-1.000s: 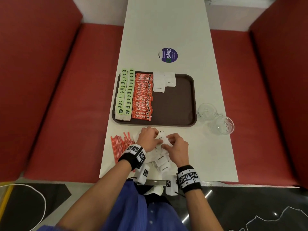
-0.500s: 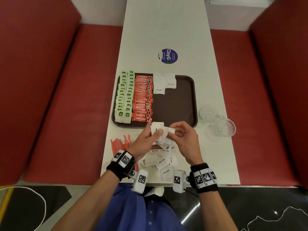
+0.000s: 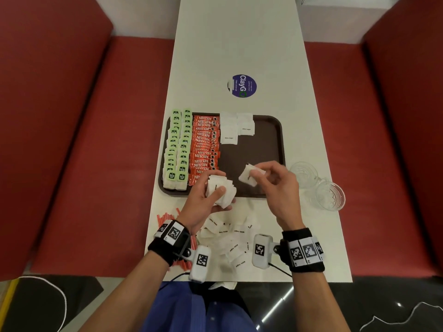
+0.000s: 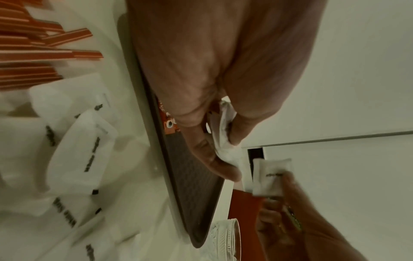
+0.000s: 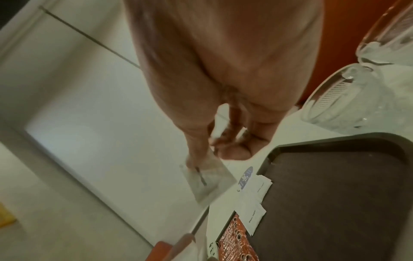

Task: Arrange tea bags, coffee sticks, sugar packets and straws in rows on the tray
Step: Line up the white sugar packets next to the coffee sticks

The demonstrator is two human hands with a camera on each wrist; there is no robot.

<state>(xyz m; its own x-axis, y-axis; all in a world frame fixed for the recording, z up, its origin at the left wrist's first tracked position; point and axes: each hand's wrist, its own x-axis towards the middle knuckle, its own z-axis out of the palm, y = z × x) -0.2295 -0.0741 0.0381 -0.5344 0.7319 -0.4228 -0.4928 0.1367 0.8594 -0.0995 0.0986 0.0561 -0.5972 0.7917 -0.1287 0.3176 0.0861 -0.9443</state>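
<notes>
A dark brown tray (image 3: pixel 275 130) holds two rows of green tea bags (image 3: pixel 177 144), a row of orange coffee sticks (image 3: pixel 205 144) and a few white sugar packets (image 3: pixel 236 128) at its far end. My left hand (image 3: pixel 211 190) grips a small stack of sugar packets (image 3: pixel 223 191) over the tray's near edge. My right hand (image 3: pixel 261 174) pinches a single sugar packet (image 3: pixel 248 176) above the tray's bare part; the same packet (image 5: pixel 208 181) hangs from the fingers in the right wrist view. Loose sugar packets (image 3: pixel 230 238) lie near the table's front edge, red straws (image 3: pixel 165 218) to their left.
Two clear glass cups (image 3: pixel 318 188) stand right of the tray. A round purple sticker (image 3: pixel 243 86) lies on the white table (image 3: pixel 239 39) beyond the tray. Red bench seats flank the table on both sides.
Both hands rose from the loose pile toward the tray. The left hand took up a stack of packets, and the right hand drew one packet away to the right over the tray.
</notes>
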